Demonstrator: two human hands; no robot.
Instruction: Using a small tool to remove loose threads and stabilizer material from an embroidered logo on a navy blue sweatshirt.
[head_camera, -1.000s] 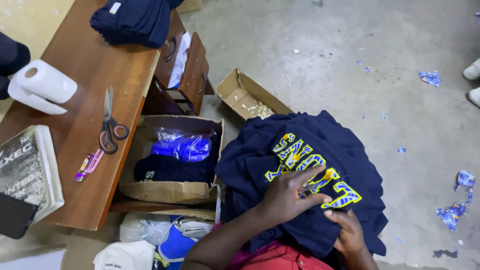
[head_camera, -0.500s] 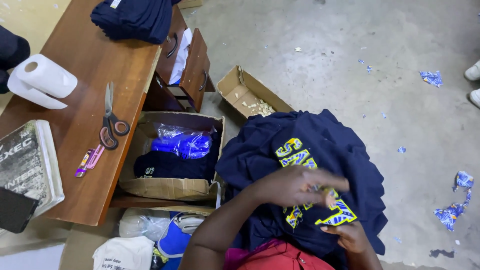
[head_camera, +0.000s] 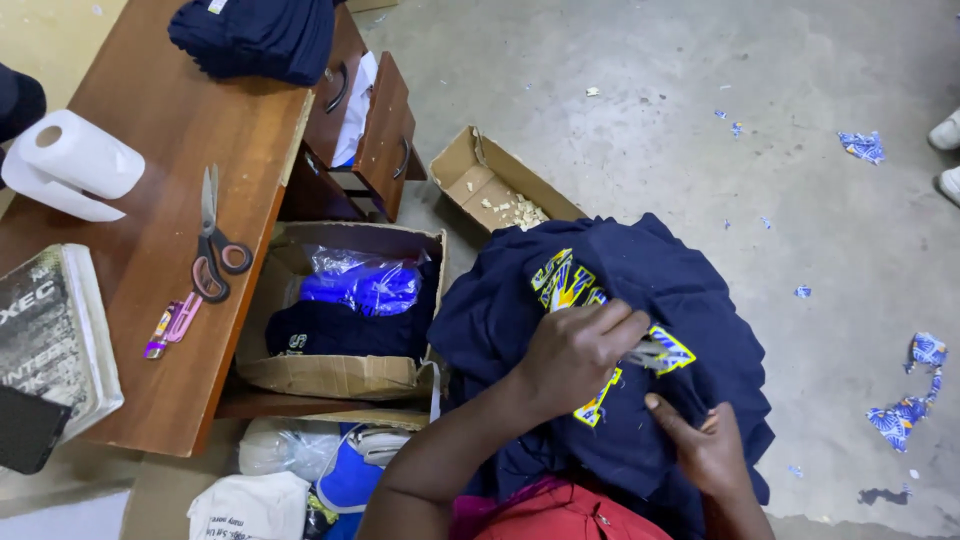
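A navy garment (head_camera: 680, 290) with yellow and blue lettering (head_camera: 562, 282) is bunched over my lap. My left hand (head_camera: 578, 355) lies across the lettering, its fingers pinched on a pale strip (head_camera: 650, 352) at the print and hiding the middle letters. My right hand (head_camera: 705, 450) is lower right, thumb pressed on the cloth and fingers gripping the fabric beside the print's end (head_camera: 598, 402).
To the left, an open cardboard box (head_camera: 330, 372) holds folded navy garments and a blue plastic packet (head_camera: 365, 285). A wooden desk (head_camera: 150, 170) carries scissors (head_camera: 212, 240), a paper roll (head_camera: 72, 160), a book and stacked navy clothes (head_camera: 255, 38). A smaller box (head_camera: 490, 185) and paper scraps lie on the concrete floor.
My left hand has slid right and up across the lettering and closed on the pale strip. The cloth has shifted, so fewer letters show. My right hand stays low on the fabric.
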